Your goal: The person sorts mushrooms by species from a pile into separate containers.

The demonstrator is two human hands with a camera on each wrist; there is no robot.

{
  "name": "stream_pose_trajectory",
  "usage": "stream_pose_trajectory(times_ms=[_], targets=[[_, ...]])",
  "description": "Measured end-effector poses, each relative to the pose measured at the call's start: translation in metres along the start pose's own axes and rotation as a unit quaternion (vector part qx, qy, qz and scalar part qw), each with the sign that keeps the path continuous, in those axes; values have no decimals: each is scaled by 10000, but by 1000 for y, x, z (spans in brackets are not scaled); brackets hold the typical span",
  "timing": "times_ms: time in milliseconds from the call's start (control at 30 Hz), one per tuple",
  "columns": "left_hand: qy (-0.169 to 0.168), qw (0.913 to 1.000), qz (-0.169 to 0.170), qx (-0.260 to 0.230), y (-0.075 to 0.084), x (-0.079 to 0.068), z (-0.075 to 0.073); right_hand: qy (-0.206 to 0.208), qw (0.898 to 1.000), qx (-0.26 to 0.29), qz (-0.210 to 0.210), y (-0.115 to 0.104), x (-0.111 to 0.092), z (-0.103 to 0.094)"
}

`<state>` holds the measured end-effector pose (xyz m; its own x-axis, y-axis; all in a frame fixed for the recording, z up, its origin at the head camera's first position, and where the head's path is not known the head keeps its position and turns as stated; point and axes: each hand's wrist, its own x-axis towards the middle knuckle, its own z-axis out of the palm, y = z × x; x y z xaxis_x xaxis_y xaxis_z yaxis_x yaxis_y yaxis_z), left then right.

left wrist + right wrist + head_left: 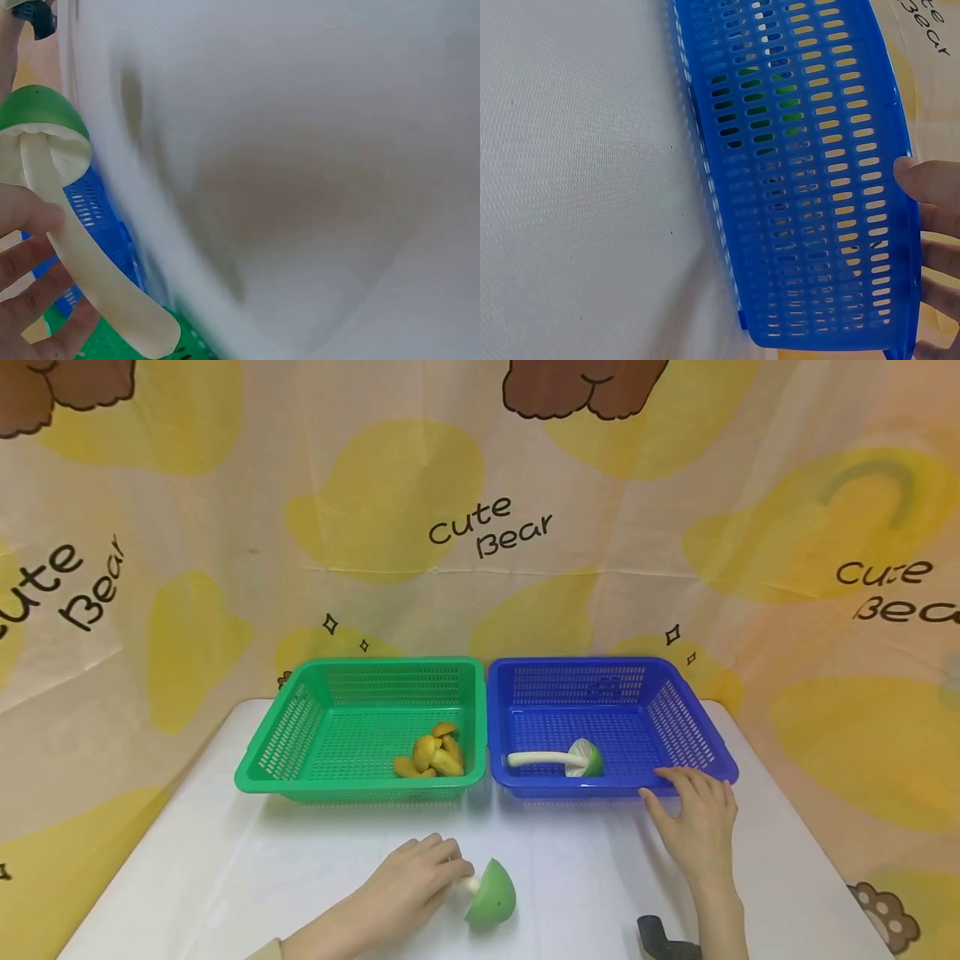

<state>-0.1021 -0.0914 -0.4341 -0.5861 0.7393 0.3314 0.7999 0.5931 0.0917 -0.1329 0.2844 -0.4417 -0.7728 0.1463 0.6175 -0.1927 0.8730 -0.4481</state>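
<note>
My left hand (416, 881) pinches the pale stem of a green-capped toy mushroom (492, 893) over the white table, in front of the baskets. The left wrist view shows the thumb on the stem of this mushroom (105, 277), with the other fingers behind it. My right hand (697, 822) holds the front rim of the blue basket (555, 791) near its right corner, thumb outside and fingers over the edge. Inside that basket lies another green-capped mushroom (551, 759), its long white stem pointing left.
Left of the blue basket stands a green basket (360, 787) with several yellow-brown toy mushrooms (438, 752) in its right front corner. A dark bent object (660, 939) lies near the right forearm. A printed cloth (600, 527) hangs behind the table (247, 852).
</note>
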Motion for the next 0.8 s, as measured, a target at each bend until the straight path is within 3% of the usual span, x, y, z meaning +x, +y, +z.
stream_pose_trajectory(times_ms=[133, 333, 800], targets=[[165, 9998, 69, 127, 2, 14, -6, 11, 10000, 27, 18, -1, -1, 1], [278, 9995, 91, -98, 6, 36, -16, -24, 10000, 34, 42, -1, -1, 2], [475, 9978, 373, -256, 9, 100, -43, -20, 10000, -6, 14, 1, 0, 2]])
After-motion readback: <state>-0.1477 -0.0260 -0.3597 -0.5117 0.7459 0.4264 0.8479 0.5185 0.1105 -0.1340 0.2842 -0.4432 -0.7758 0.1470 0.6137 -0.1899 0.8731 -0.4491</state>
